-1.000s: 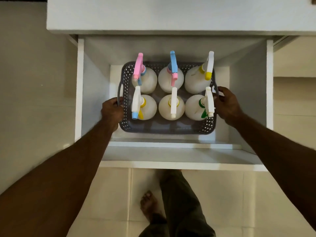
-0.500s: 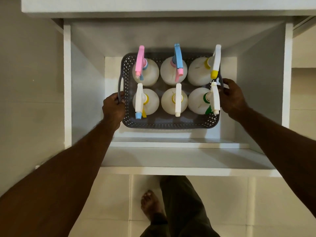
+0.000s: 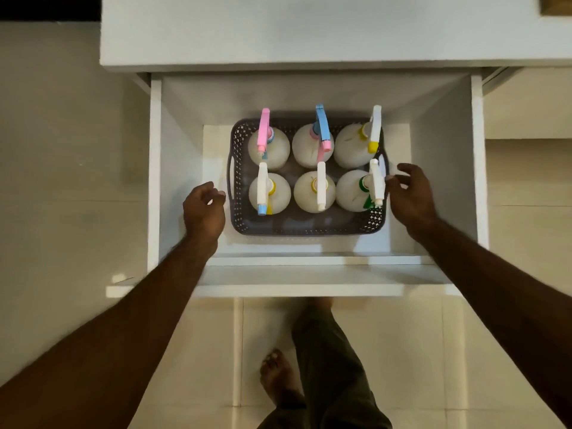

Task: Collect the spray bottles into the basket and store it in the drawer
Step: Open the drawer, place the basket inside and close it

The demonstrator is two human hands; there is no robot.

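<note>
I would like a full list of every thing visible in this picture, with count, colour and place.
spray bottles: six, white bodies, triggers pink, blue or white, standing in two rows of three in the basket
basket: one, dark grey, perforated, on the drawer floor
drawer: one, white, pulled open below the counter
counter: one, white, top of the view
floor: pale tiles, below and beside the drawer
left hand: one, open, just left of the basket, not touching it
right hand: one, open, at the basket's right side
leg and bare foot: on the floor, bottom centre
</note>
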